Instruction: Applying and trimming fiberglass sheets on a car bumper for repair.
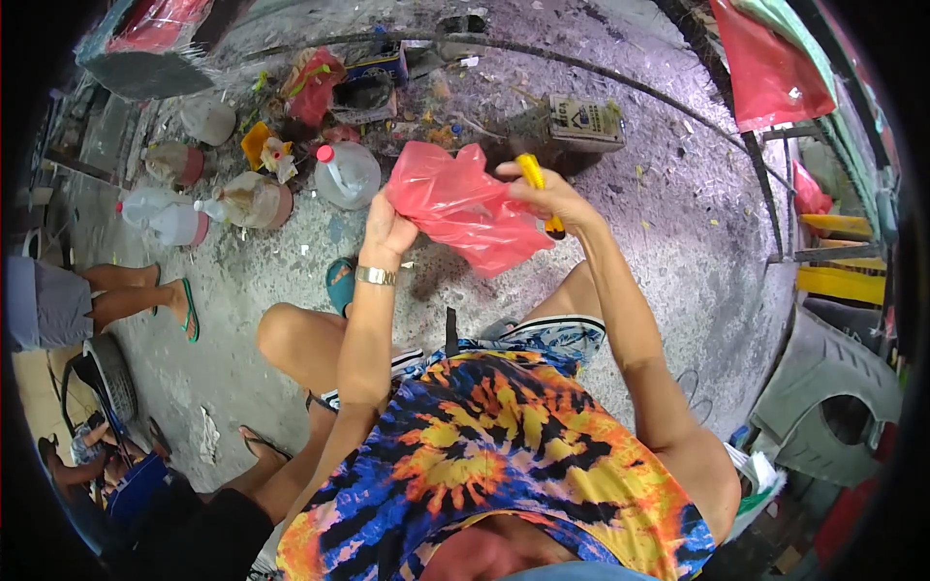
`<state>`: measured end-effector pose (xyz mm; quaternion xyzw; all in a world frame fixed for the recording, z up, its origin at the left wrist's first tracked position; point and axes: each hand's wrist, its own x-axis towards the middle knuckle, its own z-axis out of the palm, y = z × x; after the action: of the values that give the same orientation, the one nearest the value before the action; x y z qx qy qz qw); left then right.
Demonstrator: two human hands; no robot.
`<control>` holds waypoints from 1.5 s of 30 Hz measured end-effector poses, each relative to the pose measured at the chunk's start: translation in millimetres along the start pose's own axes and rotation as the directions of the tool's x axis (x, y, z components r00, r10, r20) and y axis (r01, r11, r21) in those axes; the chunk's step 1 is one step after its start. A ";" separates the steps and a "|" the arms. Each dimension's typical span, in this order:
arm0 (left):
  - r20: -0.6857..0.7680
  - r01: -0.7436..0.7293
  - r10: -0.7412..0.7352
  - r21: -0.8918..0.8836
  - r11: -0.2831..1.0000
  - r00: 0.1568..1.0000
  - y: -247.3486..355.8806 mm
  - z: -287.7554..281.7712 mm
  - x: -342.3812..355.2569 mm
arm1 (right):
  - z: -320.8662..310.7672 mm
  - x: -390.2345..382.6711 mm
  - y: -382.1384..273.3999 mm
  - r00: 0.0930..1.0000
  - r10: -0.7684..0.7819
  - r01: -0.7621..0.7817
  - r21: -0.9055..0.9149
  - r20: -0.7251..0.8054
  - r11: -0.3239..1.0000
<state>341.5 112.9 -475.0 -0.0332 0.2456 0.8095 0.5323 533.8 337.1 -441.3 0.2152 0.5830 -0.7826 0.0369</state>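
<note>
Left of the red plastic bag (453, 198), a clear jug (355, 178) stands on the floor. At the bag's left edge, the left hand (391, 230) grips its film. Along the bag's right edge, the right hand (562, 201) clasps a yellow tool (532, 172) (whether it touches the film, I cannot tell), long axis slanting toward the bag's lower right corner.
</note>
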 end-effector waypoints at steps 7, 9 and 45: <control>-0.190 0.125 -0.023 0.546 0.828 0.982 22.8 -16.9 -19.6 | -37.5 57.8 -12.8 0.982 0.096 0.015 0.575 -0.161 0.818; -0.349 0.487 -0.351 0.474 0.734 0.869 14.1 -31.0 -34.4 | -47.9 71.5 -14.9 0.961 0.189 0.036 0.770 -0.202 0.637; 0.287 -0.296 0.248 0.955 -0.003 0.925 23.7 57.8 52.2 | 17.8 53.3 -399.0 0.579 -0.809 -0.149 -0.989 -0.095 0.010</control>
<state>310.2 174.6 -432.1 0.4009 0.7221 0.5071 0.2465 357.1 457.5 -99.7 0.2371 0.9339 -0.0276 -0.2661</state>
